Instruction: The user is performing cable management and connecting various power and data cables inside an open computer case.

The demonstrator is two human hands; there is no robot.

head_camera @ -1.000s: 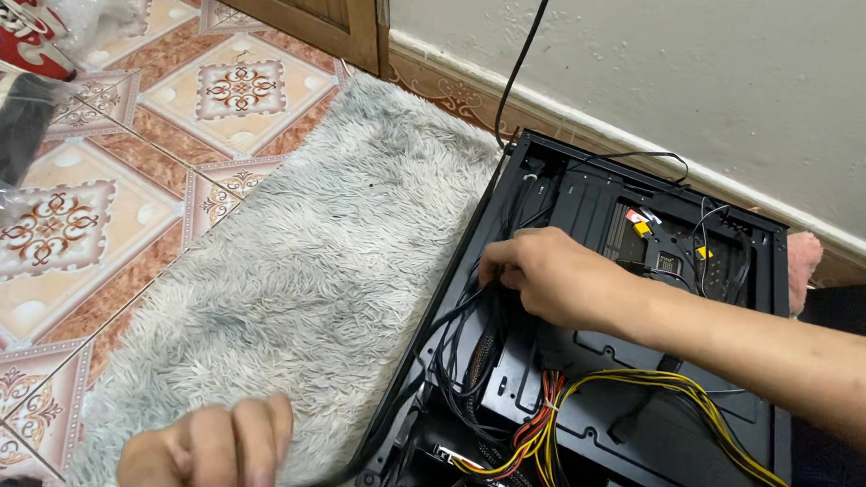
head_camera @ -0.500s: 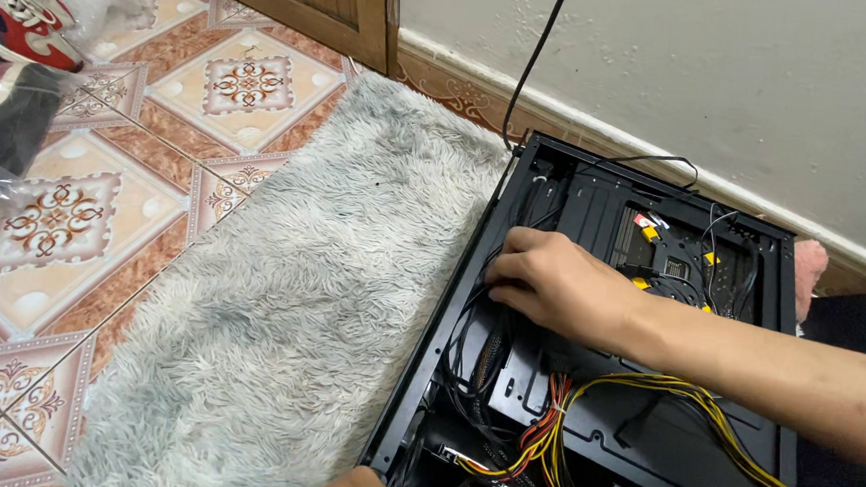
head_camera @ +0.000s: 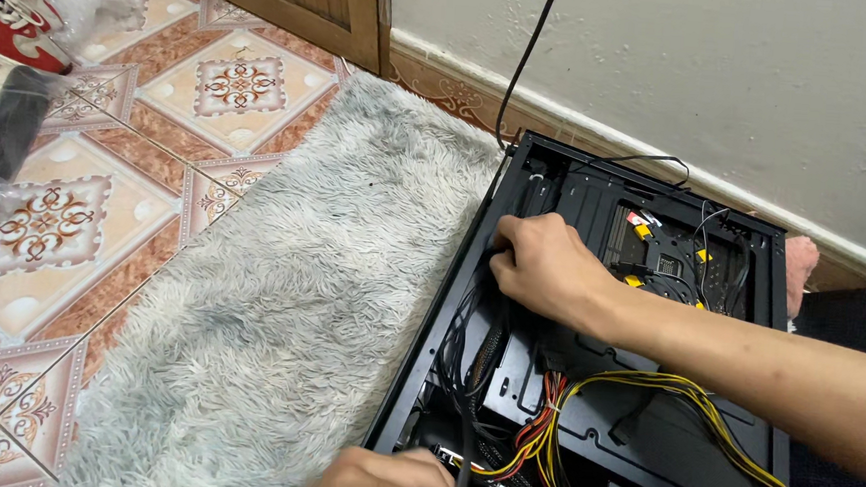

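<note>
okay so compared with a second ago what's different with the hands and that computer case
The left hand has moved right, off the grey rug, to the near corner of the open black computer case, by the black cables. The right hand stayed inside the case at its left wall. Case, rug and yellow wires lie as before.

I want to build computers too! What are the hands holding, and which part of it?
The right hand grips black cables at the computer case's left edge. The left hand pinches a black cable at the case's bottom end.
</note>
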